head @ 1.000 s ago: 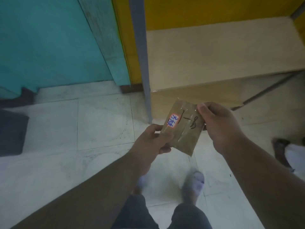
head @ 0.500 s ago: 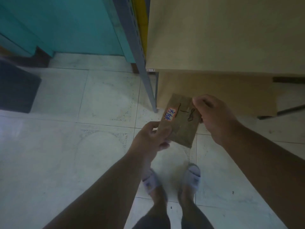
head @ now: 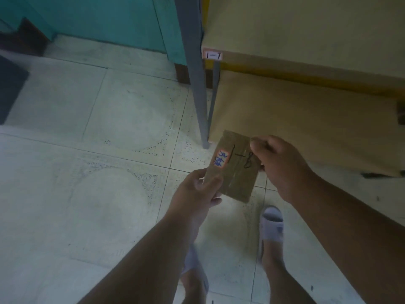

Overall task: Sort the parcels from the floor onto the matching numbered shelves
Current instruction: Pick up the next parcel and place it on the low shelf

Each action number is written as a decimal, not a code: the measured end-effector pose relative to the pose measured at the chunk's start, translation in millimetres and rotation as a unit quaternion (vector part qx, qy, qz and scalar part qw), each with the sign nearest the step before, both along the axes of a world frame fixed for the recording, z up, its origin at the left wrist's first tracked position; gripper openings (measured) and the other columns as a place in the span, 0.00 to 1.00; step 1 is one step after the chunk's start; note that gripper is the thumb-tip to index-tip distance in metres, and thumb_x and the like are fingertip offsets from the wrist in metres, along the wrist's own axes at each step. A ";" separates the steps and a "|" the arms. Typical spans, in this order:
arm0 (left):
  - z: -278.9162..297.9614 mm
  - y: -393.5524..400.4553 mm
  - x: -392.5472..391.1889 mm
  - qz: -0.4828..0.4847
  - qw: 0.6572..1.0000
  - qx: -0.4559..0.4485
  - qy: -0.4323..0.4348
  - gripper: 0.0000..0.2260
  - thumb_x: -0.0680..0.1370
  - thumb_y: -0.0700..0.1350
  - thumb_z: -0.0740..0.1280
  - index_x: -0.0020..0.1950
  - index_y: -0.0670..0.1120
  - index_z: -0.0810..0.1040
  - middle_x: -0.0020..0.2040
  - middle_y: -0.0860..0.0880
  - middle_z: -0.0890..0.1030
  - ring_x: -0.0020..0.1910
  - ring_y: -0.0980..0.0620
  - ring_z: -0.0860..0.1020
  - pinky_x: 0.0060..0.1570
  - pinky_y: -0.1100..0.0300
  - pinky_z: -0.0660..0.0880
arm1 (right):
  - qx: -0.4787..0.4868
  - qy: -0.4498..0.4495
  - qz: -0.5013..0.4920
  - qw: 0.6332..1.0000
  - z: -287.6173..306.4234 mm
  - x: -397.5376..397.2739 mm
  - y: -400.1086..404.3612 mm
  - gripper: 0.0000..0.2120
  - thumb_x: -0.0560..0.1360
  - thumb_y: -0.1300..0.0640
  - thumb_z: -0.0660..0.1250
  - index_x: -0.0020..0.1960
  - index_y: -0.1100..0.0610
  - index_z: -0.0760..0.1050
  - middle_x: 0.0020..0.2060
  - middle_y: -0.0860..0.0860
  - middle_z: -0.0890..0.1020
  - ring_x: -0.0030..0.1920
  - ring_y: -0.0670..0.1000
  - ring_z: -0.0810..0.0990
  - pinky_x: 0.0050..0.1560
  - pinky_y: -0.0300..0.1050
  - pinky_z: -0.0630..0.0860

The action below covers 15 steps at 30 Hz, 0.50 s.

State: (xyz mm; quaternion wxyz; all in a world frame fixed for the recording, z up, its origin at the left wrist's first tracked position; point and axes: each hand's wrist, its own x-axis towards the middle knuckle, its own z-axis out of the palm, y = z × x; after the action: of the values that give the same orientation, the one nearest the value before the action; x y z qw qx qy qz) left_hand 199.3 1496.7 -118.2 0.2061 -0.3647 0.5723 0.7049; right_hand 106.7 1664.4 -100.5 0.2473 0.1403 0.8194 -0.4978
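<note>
Brown parcel marked "1-8", gripped by left hand and right hand; shelf label at upper centre reads "1-7"

A flat brown parcel marked "1-8", tilted, is held in front of the shelf labelled "1-7".

Dim, cool-toned lighting; soft bright patch on floor tiles beside the left foot, which is motion-blurred. Corners darkened; wide-angle bending of shelf post.
</note>
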 end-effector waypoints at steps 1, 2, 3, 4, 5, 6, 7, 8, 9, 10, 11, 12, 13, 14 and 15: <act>-13.6 3.6 -6.4 0.006 1.000 -0.002 -0.001 0.12 0.75 0.50 0.73 0.57 0.48 0.80 0.53 0.44 0.85 0.51 0.48 0.85 0.56 0.51 0.82 | -0.005 0.000 -0.004 1.000 -15.7 -7.7 1.9 0.20 0.65 0.33 0.65 0.48 0.44 0.81 0.44 0.48 0.85 0.49 0.54 0.84 0.54 0.64 0.81; -27.1 8.2 -12.7 0.013 1.000 -0.006 -0.005 0.10 0.78 0.48 0.72 0.58 0.48 0.80 0.54 0.44 0.84 0.53 0.48 0.84 0.57 0.51 0.81 | -0.012 0.005 -0.007 1.000 -31.9 -15.1 4.9 0.21 0.64 0.32 0.65 0.49 0.44 0.82 0.45 0.48 0.86 0.49 0.54 0.84 0.55 0.64 0.81; -40.6 13.8 -18.9 0.021 1.000 -0.009 -0.007 0.10 0.79 0.47 0.71 0.59 0.48 0.80 0.54 0.44 0.84 0.54 0.47 0.84 0.58 0.50 0.81 | -0.014 0.010 -0.007 1.000 -46.8 -22.1 7.9 0.22 0.63 0.31 0.65 0.49 0.43 0.82 0.46 0.48 0.86 0.50 0.54 0.84 0.55 0.63 0.81; -53.8 19.6 -24.4 0.029 0.999 -0.011 -0.008 0.10 0.79 0.47 0.71 0.60 0.49 0.80 0.54 0.44 0.84 0.54 0.47 0.84 0.58 0.50 0.81 | -0.010 0.018 -0.007 1.000 -61.7 -28.5 11.6 0.22 0.64 0.31 0.64 0.50 0.43 0.81 0.47 0.47 0.85 0.51 0.53 0.84 0.55 0.62 0.81; -67.2 26.0 -29.8 0.032 0.999 -0.018 -0.007 0.10 0.79 0.48 0.71 0.60 0.50 0.80 0.54 0.45 0.84 0.53 0.47 0.84 0.59 0.50 0.81 | 0.002 0.025 -0.009 1.000 -75.5 -33.4 15.8 0.23 0.64 0.30 0.64 0.50 0.42 0.81 0.47 0.46 0.85 0.51 0.53 0.84 0.55 0.61 0.81; -79.2 33.7 -35.4 0.031 0.999 -0.027 -0.006 0.11 0.78 0.50 0.72 0.59 0.51 0.80 0.53 0.46 0.85 0.52 0.48 0.84 0.58 0.49 0.81 | 0.016 0.029 -0.013 0.999 -89.0 -37.4 21.7 0.23 0.63 0.29 0.63 0.50 0.42 0.80 0.47 0.46 0.85 0.51 0.52 0.84 0.55 0.60 0.81; -93.1 42.0 -40.0 0.030 0.999 -0.037 -0.005 0.12 0.76 0.54 0.73 0.58 0.54 0.81 0.52 0.48 0.85 0.51 0.49 0.84 0.58 0.48 0.81 | 0.029 0.031 -0.016 0.999 -103.2 -41.3 28.4 0.24 0.63 0.28 0.62 0.50 0.42 0.80 0.47 0.45 0.85 0.50 0.52 0.84 0.54 0.59 0.81; -108.0 50.2 -43.4 0.027 0.998 -0.050 -0.004 0.12 0.73 0.57 0.73 0.55 0.56 0.82 0.50 0.50 0.85 0.50 0.50 0.84 0.56 0.48 0.81 | 0.039 0.030 -0.019 0.999 -118.4 -45.1 34.6 0.24 0.63 0.28 0.62 0.49 0.42 0.79 0.46 0.45 0.85 0.50 0.51 0.84 0.54 0.59 0.82; -122.9 57.4 -45.6 0.026 0.998 -0.066 -0.005 0.10 0.73 0.58 0.72 0.52 0.58 0.82 0.47 0.53 0.86 0.48 0.51 0.84 0.53 0.50 0.81 | 0.047 0.030 -0.019 0.998 -132.8 -48.2 39.7 0.24 0.62 0.27 0.62 0.48 0.42 0.79 0.46 0.45 0.85 0.50 0.51 0.84 0.53 0.59 0.82; -135.3 63.4 -48.8 0.023 0.996 -0.081 -0.004 0.06 0.74 0.58 0.72 0.49 0.59 0.82 0.43 0.55 0.86 0.45 0.53 0.83 0.49 0.54 0.81 | 0.055 0.032 -0.020 0.998 -147.0 -52.0 44.5 0.23 0.63 0.28 0.63 0.48 0.41 0.79 0.45 0.45 0.85 0.49 0.51 0.84 0.53 0.59 0.82; -146.8 69.2 -52.8 0.015 0.995 -0.099 -0.002 0.04 0.76 0.57 0.71 0.48 0.60 0.83 0.39 0.57 0.85 0.41 0.55 0.83 0.43 0.58 0.79 | 0.063 0.037 -0.024 0.997 -161.2 -56.3 49.0 0.21 0.64 0.29 0.64 0.47 0.41 0.79 0.44 0.46 0.85 0.48 0.51 0.84 0.52 0.59 0.82; -157.5 74.0 -57.3 0.003 0.993 -0.121 0.000 0.02 0.77 0.57 0.70 0.47 0.61 0.82 0.36 0.58 0.84 0.37 0.57 0.81 0.39 0.61 0.77 | 0.069 0.045 -0.025 0.996 -174.8 -60.9 52.4 0.17 0.67 0.31 0.65 0.47 0.41 0.79 0.43 0.46 0.85 0.47 0.52 0.84 0.51 0.60 0.82; -167.3 77.3 -63.1 -0.010 0.990 -0.140 0.007 0.02 0.78 0.57 0.69 0.47 0.62 0.81 0.35 0.58 0.83 0.35 0.59 0.80 0.36 0.61 0.77 | 0.071 0.054 -0.026 0.996 -185.3 -66.8 53.3 0.13 0.70 0.34 0.67 0.46 0.41 0.79 0.42 0.46 0.85 0.47 0.52 0.84 0.51 0.61 0.83; -176.1 79.2 -70.4 -0.015 0.989 -0.149 0.018 0.03 0.78 0.57 0.69 0.46 0.61 0.81 0.35 0.56 0.83 0.34 0.59 0.80 0.37 0.60 0.78 | 0.069 0.063 -0.022 0.995 -195.6 -74.9 54.2 0.11 0.71 0.36 0.67 0.45 0.41 0.79 0.42 0.47 0.84 0.47 0.53 0.84 0.51 0.62 0.82; -185.3 80.3 -78.9 -0.013 0.988 -0.150 0.029 0.04 0.78 0.56 0.69 0.46 0.59 0.82 0.35 0.55 0.83 0.35 0.57 0.80 0.40 0.56 0.80 | 0.066 0.070 -0.015 0.995 -203.3 -84.1 53.1 0.12 0.70 0.34 0.67 0.44 0.41 0.79 0.43 0.48 0.84 0.47 0.54 0.84 0.52 0.63 0.82</act>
State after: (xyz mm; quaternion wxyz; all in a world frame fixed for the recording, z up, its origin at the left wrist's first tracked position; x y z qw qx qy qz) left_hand 120.4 1577.1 -303.5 0.1413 -0.3630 0.6824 0.6186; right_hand 22.7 1717.5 -303.8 0.1717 0.1333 0.8635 -0.4551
